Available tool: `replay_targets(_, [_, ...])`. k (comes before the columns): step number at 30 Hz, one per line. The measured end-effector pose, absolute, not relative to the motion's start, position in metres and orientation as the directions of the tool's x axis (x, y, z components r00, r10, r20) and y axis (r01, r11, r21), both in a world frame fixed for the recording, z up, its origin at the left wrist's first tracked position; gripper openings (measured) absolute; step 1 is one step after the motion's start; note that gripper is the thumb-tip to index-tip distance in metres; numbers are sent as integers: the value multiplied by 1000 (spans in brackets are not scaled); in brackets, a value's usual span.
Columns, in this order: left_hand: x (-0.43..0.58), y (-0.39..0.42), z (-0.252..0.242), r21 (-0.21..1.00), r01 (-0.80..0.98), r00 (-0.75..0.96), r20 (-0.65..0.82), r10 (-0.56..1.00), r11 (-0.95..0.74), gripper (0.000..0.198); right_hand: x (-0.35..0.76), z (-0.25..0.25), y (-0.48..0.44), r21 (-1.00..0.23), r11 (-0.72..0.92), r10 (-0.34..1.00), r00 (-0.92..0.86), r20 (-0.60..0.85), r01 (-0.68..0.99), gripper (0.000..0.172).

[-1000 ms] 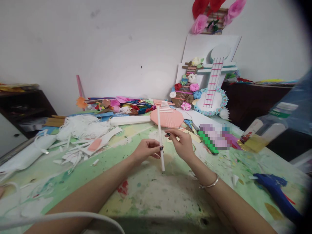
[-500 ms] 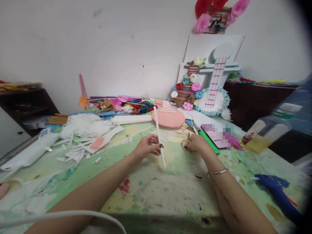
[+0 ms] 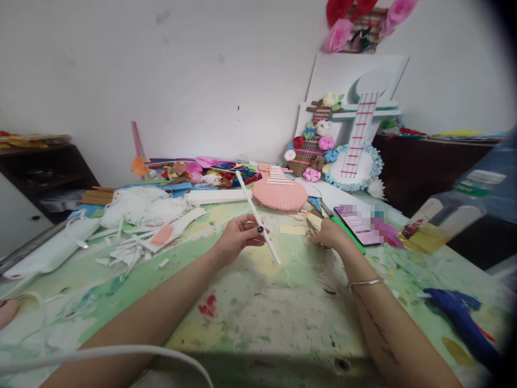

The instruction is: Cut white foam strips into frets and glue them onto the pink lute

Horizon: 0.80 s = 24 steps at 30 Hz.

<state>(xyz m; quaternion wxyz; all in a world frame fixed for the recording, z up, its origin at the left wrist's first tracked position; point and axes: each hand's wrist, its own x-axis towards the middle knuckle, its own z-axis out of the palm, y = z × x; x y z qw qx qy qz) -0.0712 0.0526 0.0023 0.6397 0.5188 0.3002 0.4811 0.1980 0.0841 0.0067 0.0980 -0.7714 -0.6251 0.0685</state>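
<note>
Left hand: the left hand (image 3: 238,237) pinched a thin white paper stick (image 3: 250,202) between thumb and fingertips, a little below its middle.
Stick position: it was over the middle of the paint-stained green table (image 3: 258,318) and tilted, with the top end toward 11 o'clock and the lower end toward 5 o'clock. I couldn't tell whether the lower end touched the table.
Right hand: the right hand (image 3: 329,236), at 3 o'clock from the left, was curled shut on small gold-handled scissors (image 3: 312,231) lying on the table. Fingers hid most of them.
Grip advice: the stick looked light and easy to crush, so my call was a light pinch close to the spot being worked, with the long end kept from swinging.
Scissors advice: fingers should sit fully in the loops before lifting, with the blade tips pointed away from the left hand.
Clearance: a pink foam guitar cut-out (image 3: 280,193) lay at 12 o'clock, near the stick's top end.
Clutter: a heap of white offcuts (image 3: 137,210) lay at 10 o'clock and a blue glue gun (image 3: 456,312) at 4 o'clock, both well apart from the hands.
</note>
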Motion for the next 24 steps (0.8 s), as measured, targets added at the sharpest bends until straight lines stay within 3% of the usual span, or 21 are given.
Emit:
replay_targets(4, [-74, 54, 4, 940, -340, 339, 121, 933, 1, 35, 203, 20, 78, -454, -217, 976, 191, -105, 864, 57])
replay_targets(7, [-76, 55, 6, 932, -362, 310, 128, 942, -8, 33, 202, 30, 72, -582, -199, 980, 164, -112, 788, 55])
replay_targets(10, [-78, 56, 8, 924, -383, 277, 132, 952, -17, 33, 198, 37, 68, -686, -135, 989, 135, -54, 715, 44])
replay_targets(14, [-80, 58, 9, 912, -409, 225, 141, 964, -38, 34, 182, 40, 62, -804, 73, 993, 29, 112, 590, 48])
replay_targets(18, [-81, 61, 8, 908, -414, 184, 147, 972, -59, 32, 155, 37, 50, -802, 266, 964, -154, 217, 534, 45])
replay_targets(21, [-83, 64, 5, 905, -420, 173, 149, 974, -64, 31, 134, 30, 40, -686, 445, 895, -308, 323, 575, 37])
replay_targets(24, [-86, 67, 4, 900, -430, 157, 148, 976, -67, 31, 123, 25, 34, -605, 500, 866, -373, 333, 620, 37])
